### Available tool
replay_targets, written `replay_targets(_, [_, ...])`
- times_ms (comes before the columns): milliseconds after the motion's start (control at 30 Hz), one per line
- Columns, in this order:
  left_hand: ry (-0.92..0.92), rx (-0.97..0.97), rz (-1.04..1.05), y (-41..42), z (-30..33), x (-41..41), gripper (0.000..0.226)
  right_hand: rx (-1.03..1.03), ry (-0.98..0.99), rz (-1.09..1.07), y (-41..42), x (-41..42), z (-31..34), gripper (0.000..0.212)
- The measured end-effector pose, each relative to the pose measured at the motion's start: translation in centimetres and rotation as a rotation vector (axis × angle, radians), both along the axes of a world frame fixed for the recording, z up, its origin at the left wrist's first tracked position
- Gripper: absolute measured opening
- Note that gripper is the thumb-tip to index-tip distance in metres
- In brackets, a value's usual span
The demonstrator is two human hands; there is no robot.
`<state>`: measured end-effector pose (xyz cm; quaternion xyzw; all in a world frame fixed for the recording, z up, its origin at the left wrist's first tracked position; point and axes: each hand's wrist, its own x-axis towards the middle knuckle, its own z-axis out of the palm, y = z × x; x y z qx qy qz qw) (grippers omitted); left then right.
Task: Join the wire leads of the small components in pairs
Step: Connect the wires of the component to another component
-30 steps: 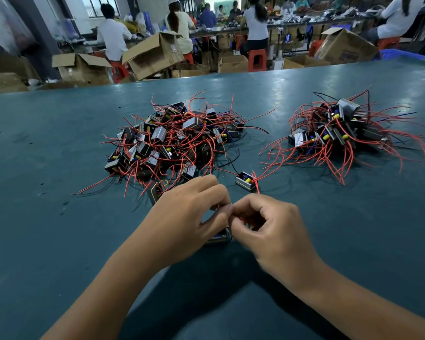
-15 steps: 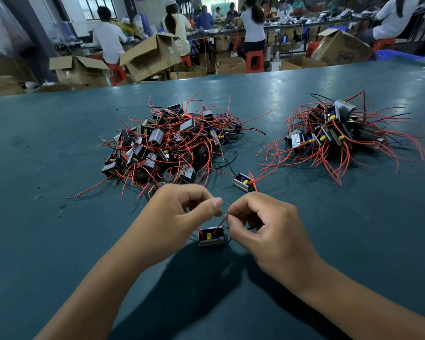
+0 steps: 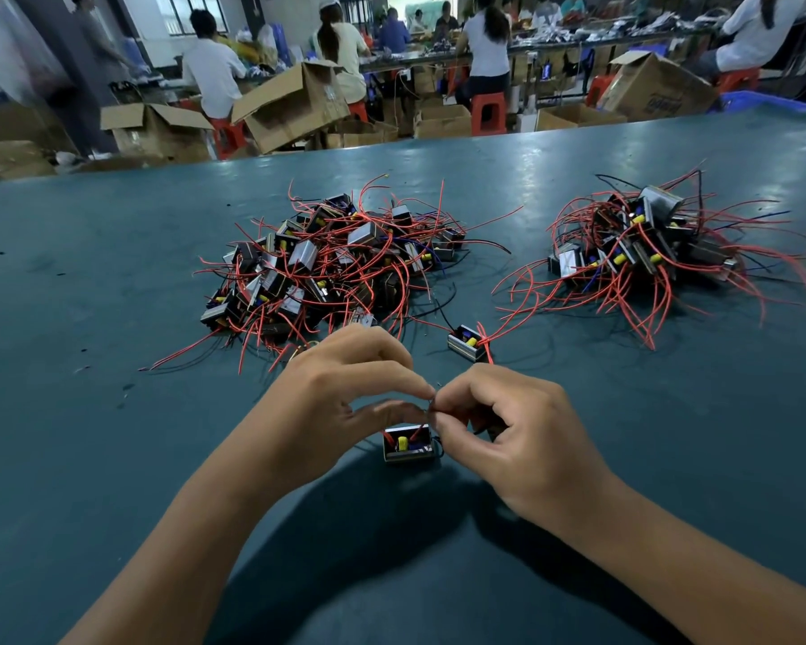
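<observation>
pinching red wire leads [image 3: 431, 412] between thumb and forefinger, left hand [image 3: 340, 398] and right hand [image 3: 515, 430] meet fingertip to fingertip over the teal table [image 3: 89, 435]. both grips clamped on the lead ends, other fingers curled in. whether the ends are twisted together, cannot tell, too small. small component [image 3: 408, 443], metal frame with a yellow part inside, sits right under the pinch, its red leads running up into the fingers. loose component [image 3: 467, 342] lies just beyond the grip, slightly to the right, apart from both hands. big pile of components [image 3: 331, 263] with tangled red leads sits beyond the left hand, nearly touching its knuckles. second pile [image 3: 638, 244] well apart, far and to the right of the grip. cardboard boxes [image 3: 294, 104] and seated workers [image 3: 212, 74] past the far table edge.
</observation>
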<state>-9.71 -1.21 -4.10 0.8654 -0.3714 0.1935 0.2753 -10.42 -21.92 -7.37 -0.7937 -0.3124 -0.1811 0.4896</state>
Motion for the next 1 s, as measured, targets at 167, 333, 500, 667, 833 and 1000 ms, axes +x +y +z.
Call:
replay_targets(167, [-0.022,0.02,-0.012,0.0,0.1,0.1,0.011,-0.004,0.006,0.01,0.0,0.0,0.0,0.007])
replay_targets(333, [0.058,0.032,0.017,-0.4,0.1,-0.2,0.015,-0.019,-0.023,-0.007,0.0,0.0,-0.1,0.006])
replay_targets(500, [0.469,-0.181,0.069,-0.9,-0.1,-0.5,0.023,-0.017,-0.032,-0.03,0.1,-0.1,-0.2,0.004])
replay_targets(667, [0.626,-0.364,0.088,-1.0,-0.1,-0.8,0.02,0.037,0.054,-0.059,0.3,0.0,-0.2,0.007])
replay_targets(833, [0.422,-0.178,0.035,0.1,0.2,-0.7,0.012,0.095,0.181,-0.063,0.0,0.2,-0.2,0.014])
replay_targets(1000, [0.217,-0.118,-0.033,0.6,0.0,-0.3,0.017,0.095,0.206,-0.045,0.0,0.2,0.0,0.016])
